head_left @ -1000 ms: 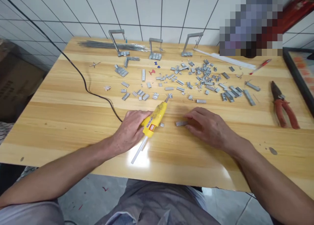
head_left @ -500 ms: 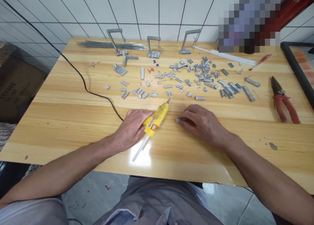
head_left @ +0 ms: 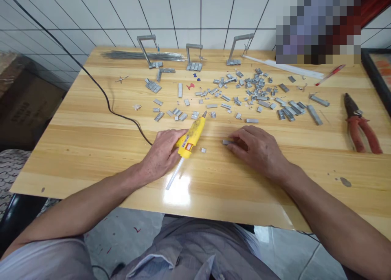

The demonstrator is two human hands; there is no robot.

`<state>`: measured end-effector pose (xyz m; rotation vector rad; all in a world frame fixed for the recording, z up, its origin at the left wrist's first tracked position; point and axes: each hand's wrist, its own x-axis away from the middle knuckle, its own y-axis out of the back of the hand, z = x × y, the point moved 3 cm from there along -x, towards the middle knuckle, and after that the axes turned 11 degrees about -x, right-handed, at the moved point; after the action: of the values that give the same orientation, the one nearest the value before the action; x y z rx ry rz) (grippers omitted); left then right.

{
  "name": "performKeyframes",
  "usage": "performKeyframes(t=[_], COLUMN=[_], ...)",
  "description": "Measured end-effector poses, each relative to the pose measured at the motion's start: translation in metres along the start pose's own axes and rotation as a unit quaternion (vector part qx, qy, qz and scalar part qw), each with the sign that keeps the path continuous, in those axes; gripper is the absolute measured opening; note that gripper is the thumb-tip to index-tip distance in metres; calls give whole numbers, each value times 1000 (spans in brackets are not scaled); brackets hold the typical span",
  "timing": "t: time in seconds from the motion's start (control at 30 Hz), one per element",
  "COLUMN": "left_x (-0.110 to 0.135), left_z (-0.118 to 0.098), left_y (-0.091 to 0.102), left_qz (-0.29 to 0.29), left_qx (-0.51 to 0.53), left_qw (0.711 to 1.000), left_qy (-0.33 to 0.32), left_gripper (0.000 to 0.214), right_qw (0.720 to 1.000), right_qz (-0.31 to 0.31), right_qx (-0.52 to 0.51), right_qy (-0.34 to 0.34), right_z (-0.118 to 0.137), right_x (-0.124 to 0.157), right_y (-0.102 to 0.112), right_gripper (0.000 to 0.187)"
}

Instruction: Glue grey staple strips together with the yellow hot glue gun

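My left hand (head_left: 164, 153) is closed around a yellow hot glue gun (head_left: 192, 136), its nozzle pointing up and away to the right. A white glue stick (head_left: 174, 175) sticks out of the gun's back end. My right hand (head_left: 255, 149) rests on the table with thumb and fingertips closed on a small grey metal strip (head_left: 226, 142), whose left end shows. Between the hands a tiny grey square piece (head_left: 203, 150) lies on the wood. The far end of the held strip is hidden by my fingers.
Many small grey metal pieces (head_left: 256, 84) are scattered mid-table. Three small bracket-shaped stands (head_left: 194, 58) stand along the back near a bundle of wires (head_left: 122, 56). Red-handled pliers (head_left: 357, 125) and a red pen (head_left: 330, 75) lie right. A black cord (head_left: 104, 94) crosses the left side.
The glue gun has shifted slightly left and up, uncovering the tiny square piece. My right hand has moved a little to the right with the strip. The view has shifted slightly.
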<state>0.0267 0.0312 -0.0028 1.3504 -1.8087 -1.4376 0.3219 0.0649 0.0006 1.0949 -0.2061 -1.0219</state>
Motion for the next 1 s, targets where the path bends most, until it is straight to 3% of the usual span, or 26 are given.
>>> performKeyframes(t=[0.6, 1.0], left_x=[3, 3], left_z=[-2, -1], left_y=[-5, -6], left_qz=[-4, 10], left_qx=[-12, -12], left_qw=[999, 999], left_qy=[-47, -40], left_gripper=[35, 38], right_qw=[997, 980], right_qz=[-38, -77], right_qx=[-34, -127], right_qy=[-51, -134], right_z=[-1, -6], right_x=[-1, -4], right_y=[8, 12], right_gripper=[16, 19])
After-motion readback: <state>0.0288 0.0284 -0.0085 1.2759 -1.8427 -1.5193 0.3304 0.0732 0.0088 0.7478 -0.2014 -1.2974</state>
